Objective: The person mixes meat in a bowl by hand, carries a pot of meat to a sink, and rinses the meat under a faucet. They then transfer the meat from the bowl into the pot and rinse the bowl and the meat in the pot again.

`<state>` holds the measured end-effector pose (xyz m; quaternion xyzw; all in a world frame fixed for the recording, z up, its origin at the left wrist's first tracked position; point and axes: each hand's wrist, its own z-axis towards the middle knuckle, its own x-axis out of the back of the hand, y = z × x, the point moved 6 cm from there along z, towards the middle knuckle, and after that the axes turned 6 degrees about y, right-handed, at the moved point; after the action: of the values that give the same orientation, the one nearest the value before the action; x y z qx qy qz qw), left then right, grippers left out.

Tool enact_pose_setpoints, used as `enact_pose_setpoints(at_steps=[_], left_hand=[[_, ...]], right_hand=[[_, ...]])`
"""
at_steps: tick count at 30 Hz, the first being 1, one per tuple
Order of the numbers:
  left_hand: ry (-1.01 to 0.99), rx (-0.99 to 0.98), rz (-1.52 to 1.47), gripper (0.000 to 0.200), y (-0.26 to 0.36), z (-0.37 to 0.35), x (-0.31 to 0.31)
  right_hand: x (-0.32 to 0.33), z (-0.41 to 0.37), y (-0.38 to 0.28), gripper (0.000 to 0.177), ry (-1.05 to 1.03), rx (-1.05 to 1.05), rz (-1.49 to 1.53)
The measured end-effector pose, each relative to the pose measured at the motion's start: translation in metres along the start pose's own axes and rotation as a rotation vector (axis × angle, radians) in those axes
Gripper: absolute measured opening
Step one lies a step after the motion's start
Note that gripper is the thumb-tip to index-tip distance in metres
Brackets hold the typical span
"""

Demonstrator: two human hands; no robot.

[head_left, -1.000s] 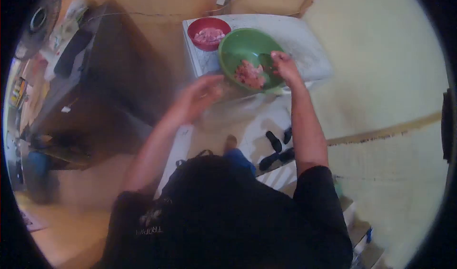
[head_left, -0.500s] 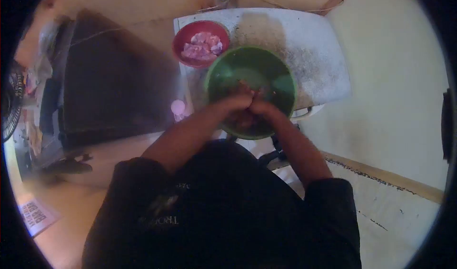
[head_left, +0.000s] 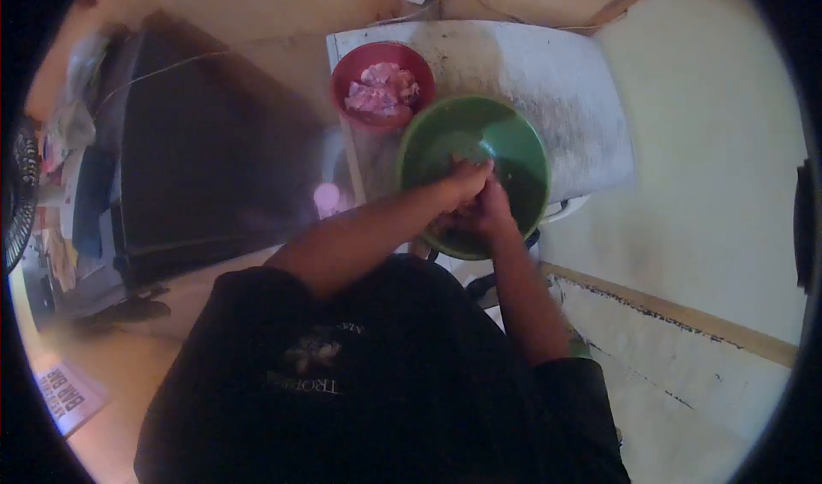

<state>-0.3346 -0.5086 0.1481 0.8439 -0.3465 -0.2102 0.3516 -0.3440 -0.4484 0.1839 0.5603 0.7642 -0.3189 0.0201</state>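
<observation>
Both hands are inside a green plastic basin [head_left: 415, 137], close together over its near half. My left hand [head_left: 467, 180] reaches in with curled fingers and touches the right one. My right hand [head_left: 492, 207] is pressed in from the near side, its fingers closed and mostly hidden. Reddish pieces that look like raw meat [head_left: 458, 220] lie under and beside the hands. Whatever is between the fingers is blurred. Behind the basin to the left, a red bowl [head_left: 340, 80] holds several pale pink pieces of raw meat [head_left: 383, 90].
The basin and bowl stand on a stained white tabletop [head_left: 582, 98]. A large dark box-like surface [head_left: 223, 150] is at the left, with a small pink round object [head_left: 327, 196] near its edge. A fan [head_left: 19, 193] sits far left; a pale wall [head_left: 702, 141] rises at right.
The view has shifted, so the basin and bowl appear slightly further right and lower. My hands have turned against each other inside the basin, the right now more upright beside the left.
</observation>
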Motion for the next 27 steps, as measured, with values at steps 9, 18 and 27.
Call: enact_pose_setpoints(at_steps=[9,18,27], left_hand=[[-0.280,-0.592,0.744,0.040,0.104,-0.068,0.043],[0.343,-0.480,1.250,0.029,0.141,-0.036,0.201],[-0.078,-0.937,1.171,0.028,0.110,-0.039,0.171]], right_hand=[[0.010,0.010,-0.033,0.024,-0.482,0.164,0.254],[0.000,-0.026,-0.067,0.023,-0.467,0.230,0.215],[-0.115,-0.022,-0.097,0.025,-0.695,0.112,0.051]])
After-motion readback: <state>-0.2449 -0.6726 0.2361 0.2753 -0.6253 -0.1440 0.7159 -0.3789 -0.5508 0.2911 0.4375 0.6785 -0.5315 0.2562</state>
